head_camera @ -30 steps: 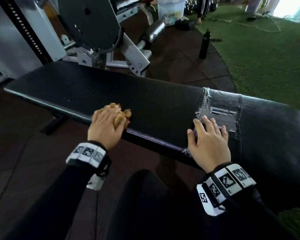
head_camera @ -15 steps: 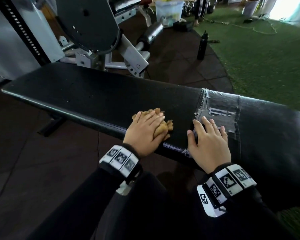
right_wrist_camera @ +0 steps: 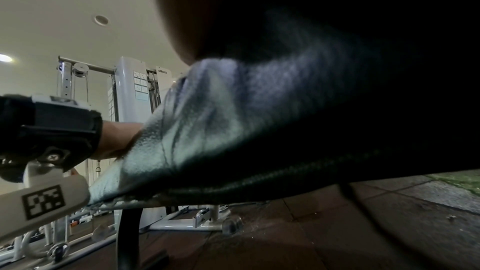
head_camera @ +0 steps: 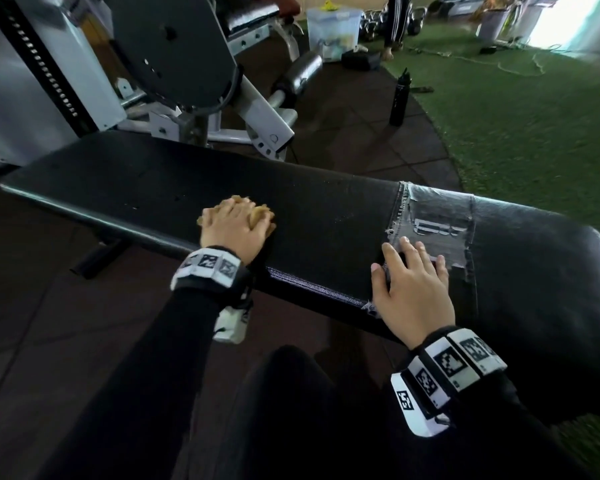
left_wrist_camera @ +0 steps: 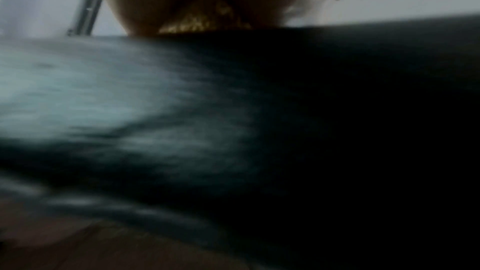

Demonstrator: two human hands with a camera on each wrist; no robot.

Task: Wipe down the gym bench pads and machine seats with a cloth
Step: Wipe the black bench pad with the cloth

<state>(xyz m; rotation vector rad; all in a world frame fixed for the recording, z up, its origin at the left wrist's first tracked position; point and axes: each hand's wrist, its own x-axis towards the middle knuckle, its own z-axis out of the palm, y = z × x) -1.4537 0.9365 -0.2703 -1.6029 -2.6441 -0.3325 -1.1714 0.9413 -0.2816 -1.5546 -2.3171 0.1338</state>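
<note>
A long black bench pad (head_camera: 309, 209) runs across the head view, with a grey taped patch (head_camera: 433, 216) toward its right end. My left hand (head_camera: 229, 226) lies over a bunched tan cloth (head_camera: 261, 216) on the pad's middle, fingers curved over the lump. In the blurred left wrist view the cloth (left_wrist_camera: 205, 19) shows under the palm against the dark pad (left_wrist_camera: 285, 110). My right hand (head_camera: 413, 271) rests flat, fingers spread, on the near edge at the taped patch. The right wrist view shows only the pad's side (right_wrist_camera: 207, 120) and my left wristband (right_wrist_camera: 52, 130).
A grey weight machine (head_camera: 174, 64) stands just behind the bench. A black bottle (head_camera: 399, 98) stands on the dark floor tiles beyond, near the green turf (head_camera: 516, 116). A clear plastic box (head_camera: 333, 29) and a person's legs (head_camera: 395, 22) are far back.
My left hand slid the cloth right along the pad's near edge, then back left and farther onto the pad. The right hand has stayed in place on the taped patch.
</note>
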